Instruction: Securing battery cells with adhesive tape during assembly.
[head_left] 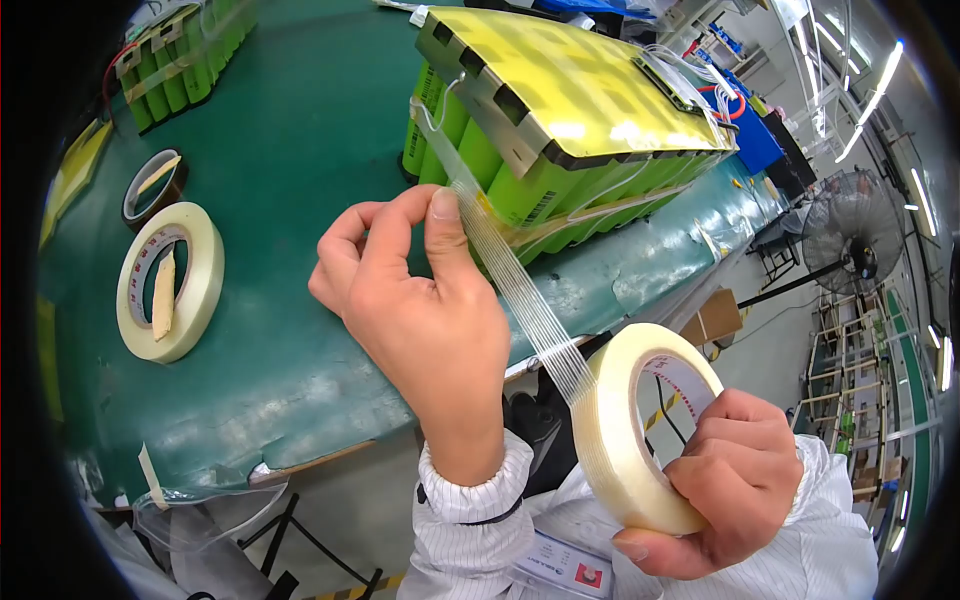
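My right hand (735,480) grips a white roll of filament tape (625,430) near the table's front edge. A strip of tape (520,290) runs from the roll up to the corner of a battery pack (560,110) made of green cylindrical cells with a yellow sheet on top. My left hand (425,310) pinches this strip between thumb and forefinger, close to the pack's near corner. The strip's far end sticks to the pack's side.
On the green table mat (300,150) lie a second white tape roll (170,280) and a dark brown tape roll (153,185) at the left. Another pack of green cells (180,65) sits at the far left. A fan (850,245) stands on the floor at right.
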